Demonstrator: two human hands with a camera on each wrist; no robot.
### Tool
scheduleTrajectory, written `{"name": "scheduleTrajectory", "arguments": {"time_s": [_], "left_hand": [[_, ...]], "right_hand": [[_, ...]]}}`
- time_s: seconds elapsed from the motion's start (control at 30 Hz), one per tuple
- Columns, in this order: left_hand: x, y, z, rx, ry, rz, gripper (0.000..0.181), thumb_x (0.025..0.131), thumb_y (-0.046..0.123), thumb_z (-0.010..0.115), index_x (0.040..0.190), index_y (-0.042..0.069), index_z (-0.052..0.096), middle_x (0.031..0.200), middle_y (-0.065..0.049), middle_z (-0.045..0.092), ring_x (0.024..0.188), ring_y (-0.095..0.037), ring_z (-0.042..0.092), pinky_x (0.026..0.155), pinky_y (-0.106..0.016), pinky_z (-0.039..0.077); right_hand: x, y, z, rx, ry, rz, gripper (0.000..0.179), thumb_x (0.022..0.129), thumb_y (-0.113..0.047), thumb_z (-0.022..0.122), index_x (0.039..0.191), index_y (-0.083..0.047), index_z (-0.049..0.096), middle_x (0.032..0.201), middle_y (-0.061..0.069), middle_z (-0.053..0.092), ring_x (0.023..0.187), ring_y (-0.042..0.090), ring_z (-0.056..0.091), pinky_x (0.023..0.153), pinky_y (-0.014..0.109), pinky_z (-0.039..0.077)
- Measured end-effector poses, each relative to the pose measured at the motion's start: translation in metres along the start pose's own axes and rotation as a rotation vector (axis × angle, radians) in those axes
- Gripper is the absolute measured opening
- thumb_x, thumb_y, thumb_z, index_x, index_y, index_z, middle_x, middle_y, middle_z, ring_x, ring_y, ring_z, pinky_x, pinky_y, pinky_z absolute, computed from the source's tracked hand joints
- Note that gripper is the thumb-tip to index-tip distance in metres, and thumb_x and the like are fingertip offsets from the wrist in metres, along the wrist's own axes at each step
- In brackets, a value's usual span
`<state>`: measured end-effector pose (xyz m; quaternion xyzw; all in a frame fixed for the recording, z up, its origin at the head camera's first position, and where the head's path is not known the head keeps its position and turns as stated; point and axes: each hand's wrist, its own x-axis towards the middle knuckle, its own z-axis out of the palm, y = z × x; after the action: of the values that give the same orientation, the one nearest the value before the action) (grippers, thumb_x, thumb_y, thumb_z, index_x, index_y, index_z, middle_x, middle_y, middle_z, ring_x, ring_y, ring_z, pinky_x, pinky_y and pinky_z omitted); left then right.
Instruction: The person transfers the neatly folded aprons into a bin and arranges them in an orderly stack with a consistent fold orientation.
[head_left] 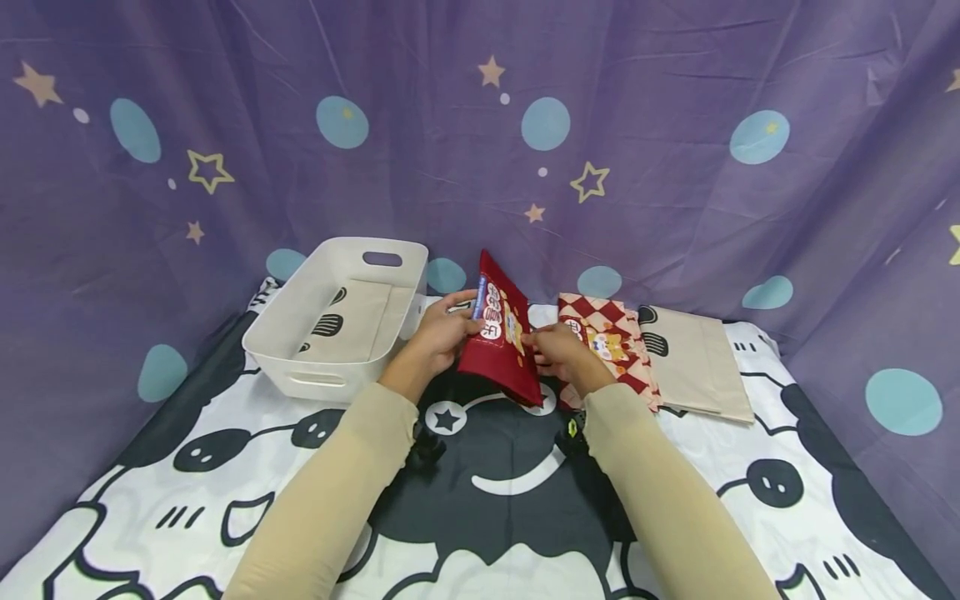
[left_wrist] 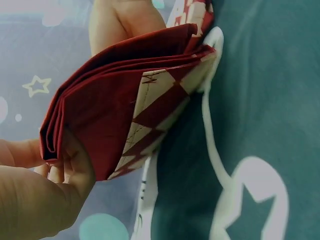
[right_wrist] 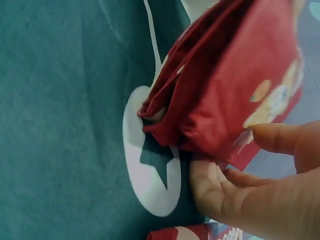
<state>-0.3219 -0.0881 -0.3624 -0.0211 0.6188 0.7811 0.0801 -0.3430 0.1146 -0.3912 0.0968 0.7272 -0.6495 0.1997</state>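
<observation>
Folded red cloth bag (head_left: 501,333) | we hold it over the cartoon cloth (head_left: 517,450), between the white basket (head_left: 296,373) and the red-checked bag (head_left: 613,337) | our left grip (head_left: 438,335) pinches one side, our right grip (head_left: 564,354) pinches the other

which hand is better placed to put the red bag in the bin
Likely the left hand: it grips the red bag and sits nearer the white bin than the right hand.

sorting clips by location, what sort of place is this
Probably a makeshift indoor spot, perhaps at home: purple star-patterned fabric hangs behind, cartoon-print cloth is spread in front, and a white bin stands on it.
</observation>
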Motion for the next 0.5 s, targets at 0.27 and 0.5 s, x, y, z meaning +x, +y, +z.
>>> {"name": "scheduleTrajectory", "arguments": {"time_s": [0.27,0.5], "left_hand": [[-0.006,0.016,0.012,0.017,-0.047,0.021,0.057,0.094,-0.01,0.06,0.146,0.014,0.054,0.13,-0.016,0.062,0.097,-0.022,0.064,0.071,-0.032,0.058],[-0.013,0.03,0.016,0.024,-0.074,0.039,0.057,0.095,-0.01,0.06,0.145,0.016,0.055,0.128,-0.015,0.063,0.1,-0.024,0.063,0.072,-0.035,0.058]], "right_hand": [[0.004,0.003,0.004,0.253,-0.154,0.084,0.025,0.106,-0.024,0.053,0.123,-0.005,0.052,0.109,0.013,0.061,0.093,0.025,0.064,0.094,0.045,0.051],[0.005,0.005,0.002,0.323,-0.198,0.099,0.026,0.107,-0.029,0.052,0.122,-0.008,0.053,0.109,0.011,0.063,0.097,0.025,0.062,0.093,0.043,0.051]]}}
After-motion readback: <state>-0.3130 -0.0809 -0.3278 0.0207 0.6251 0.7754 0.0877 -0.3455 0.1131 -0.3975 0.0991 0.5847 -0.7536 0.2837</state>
